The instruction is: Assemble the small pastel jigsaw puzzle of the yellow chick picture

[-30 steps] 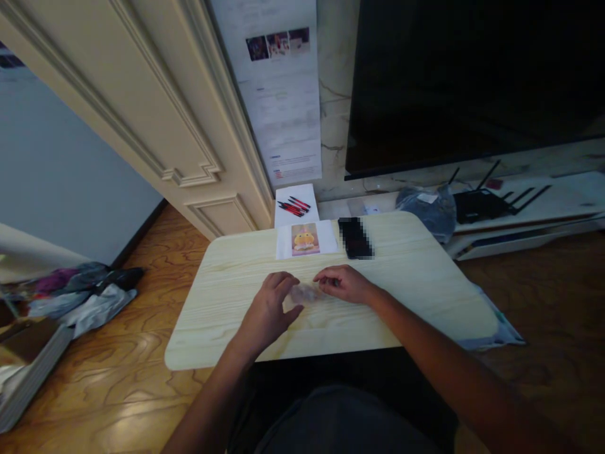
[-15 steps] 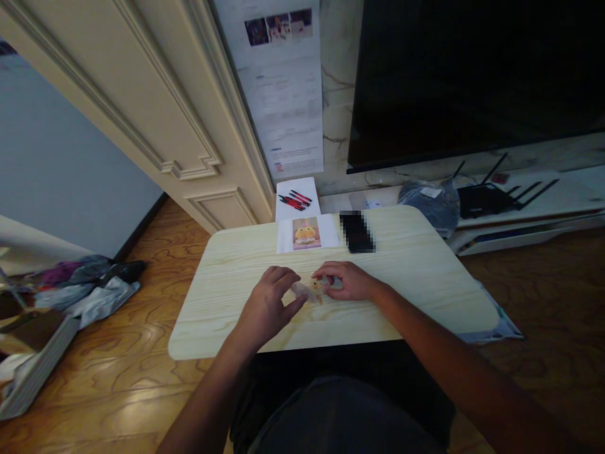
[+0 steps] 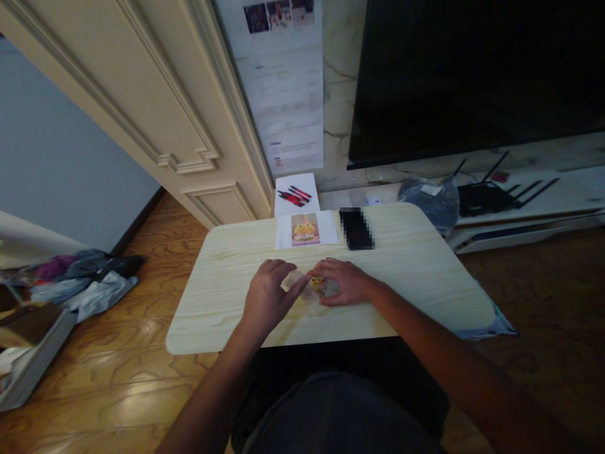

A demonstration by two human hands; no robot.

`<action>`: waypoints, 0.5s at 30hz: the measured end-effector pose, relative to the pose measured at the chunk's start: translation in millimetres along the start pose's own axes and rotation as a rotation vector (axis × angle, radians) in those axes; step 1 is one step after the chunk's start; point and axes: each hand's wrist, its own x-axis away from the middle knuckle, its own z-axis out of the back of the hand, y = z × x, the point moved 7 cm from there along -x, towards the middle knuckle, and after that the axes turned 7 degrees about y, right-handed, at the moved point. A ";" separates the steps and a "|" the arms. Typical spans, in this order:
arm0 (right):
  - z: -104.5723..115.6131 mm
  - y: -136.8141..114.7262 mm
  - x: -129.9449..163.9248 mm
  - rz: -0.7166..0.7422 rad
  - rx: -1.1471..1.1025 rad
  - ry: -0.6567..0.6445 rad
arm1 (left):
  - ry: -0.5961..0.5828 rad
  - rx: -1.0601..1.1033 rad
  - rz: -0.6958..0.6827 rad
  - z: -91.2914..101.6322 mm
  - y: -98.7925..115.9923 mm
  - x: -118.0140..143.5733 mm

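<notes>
A small yellow toy figure (image 3: 317, 284) with dark eyes stands or lies near the middle of the light wood table. Hazy clear plastic (image 3: 297, 292) shows beside it; whether this is a bag or a stiff cover I cannot tell. My right hand (image 3: 348, 281) curls around the toy from the right, fingers over its top and thumb at its lower side. On the left, my left hand (image 3: 269, 291) holds the clear plastic between its curved fingers and thumb. Its thumb tip reaches the toy's left edge.
Beyond the hands, a printed picture of a yellow toy (image 3: 305, 230) lies beside a blurred-out black phone (image 3: 357, 228). Several red and black pens (image 3: 295, 195) rest on a white surface behind the table (image 3: 222, 265). A black router (image 3: 486, 198) sits on the right shelf.
My left thumb has moved right, up to the toy. My right thumb has shifted slightly down and left, and its fingers now cover more of the toy's top.
</notes>
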 end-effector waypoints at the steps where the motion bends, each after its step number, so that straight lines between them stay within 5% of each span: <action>1: 0.1 -0.8 -0.3 0.003 0.004 0.003 | 0.018 -0.002 0.005 0.2 -0.1 -0.3; 15: 3.1 -2.5 -2.4 0.022 0.003 0.027 | 0.043 0.091 0.073 2.9 -4.6 2.9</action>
